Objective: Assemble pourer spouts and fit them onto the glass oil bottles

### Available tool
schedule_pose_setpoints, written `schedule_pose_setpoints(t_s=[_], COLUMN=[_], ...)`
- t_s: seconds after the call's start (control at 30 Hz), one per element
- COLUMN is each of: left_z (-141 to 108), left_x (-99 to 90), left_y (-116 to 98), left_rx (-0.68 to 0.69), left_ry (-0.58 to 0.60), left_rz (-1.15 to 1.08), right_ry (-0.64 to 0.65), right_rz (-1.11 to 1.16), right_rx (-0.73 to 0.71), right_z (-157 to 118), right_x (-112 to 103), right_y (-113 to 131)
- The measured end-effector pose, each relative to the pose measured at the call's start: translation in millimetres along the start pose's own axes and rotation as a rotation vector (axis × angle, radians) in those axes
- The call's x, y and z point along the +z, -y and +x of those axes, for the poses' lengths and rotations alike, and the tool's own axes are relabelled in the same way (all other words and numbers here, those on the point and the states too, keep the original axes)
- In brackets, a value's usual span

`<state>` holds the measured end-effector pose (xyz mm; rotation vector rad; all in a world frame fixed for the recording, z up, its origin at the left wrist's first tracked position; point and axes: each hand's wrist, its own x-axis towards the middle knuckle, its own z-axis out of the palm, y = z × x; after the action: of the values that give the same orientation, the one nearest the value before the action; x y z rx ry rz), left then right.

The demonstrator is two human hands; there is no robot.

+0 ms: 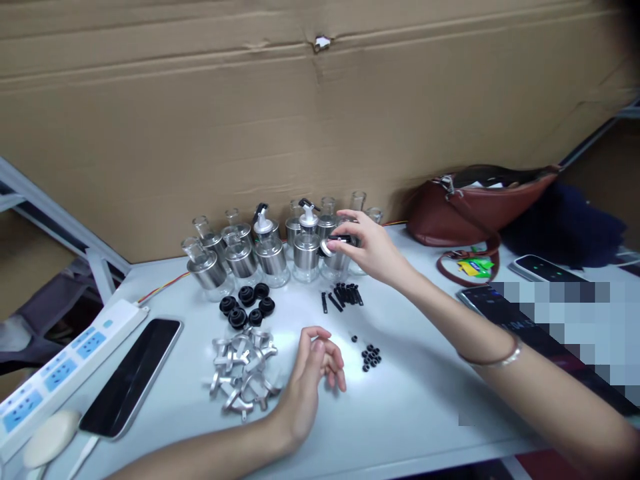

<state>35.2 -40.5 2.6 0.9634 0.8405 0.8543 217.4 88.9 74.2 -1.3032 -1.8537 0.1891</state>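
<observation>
My right hand [367,243] holds a white and black pourer top [327,247] by its side, at the front of a steel-banded glass bottle. My left hand [317,363] rests above the table with curled, parted fingers and nothing in it. Several glass bottles [240,259] stand in rows; two carry pourer tops [263,221]. Nearer me lie black ribbed stoppers [238,316], a heap of silver spout pieces [245,367], thin black levers [347,293] and small black rings [371,358].
A power strip [63,373], a phone [133,377] and a white oval object [51,439] lie at the left. At the right are a brown bag [475,213], a green-yellow packet [475,267] and dark devices [543,269]. Cardboard [250,133] stands behind the bottles.
</observation>
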Motion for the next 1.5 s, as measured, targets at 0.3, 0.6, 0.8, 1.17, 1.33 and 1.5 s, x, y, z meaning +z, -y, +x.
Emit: schedule_pose_setpoints(t_s=[0.3, 0.6, 0.8, 1.17, 1.33, 1.5], left_z=[1.7, 3.4, -4.6, -1.1, -3.1, -6.0], left_x=[-1.3, -2.9, -9.2, -13.4, -13.3, -13.7], left_y=[-0.9, 2.0, 1.0, -4.1, -4.4, -4.2], left_rx=[0.032, 0.151, 0.125, -0.138, -0.175, -0.169], left_ry=[-0.004, -0.095, 0.098, 0.193, 0.224, 0.284], left_rz=[0.017, -0.028, 0.219, -0.054, -0.021, -0.011], right_ry=[-0.117, 0.092, 0.373, 0.031, -0.075, -0.095], right_rz=[0.030, 0.388, 0.788, 1.154, 1.223, 1.267], right_rx=[-0.046, 0.001, 0.180, 0.459, 0.592, 0.603], right_z=[-7.7, -38.2, -45.1, -50.9, -52.2, -53.2], right_x=[-19.1, -65.4, -42.1, -10.4, -4.6, 1.8], right_y=[14.1, 76.9, 75.3, 22.4, 5.4, 13.0])
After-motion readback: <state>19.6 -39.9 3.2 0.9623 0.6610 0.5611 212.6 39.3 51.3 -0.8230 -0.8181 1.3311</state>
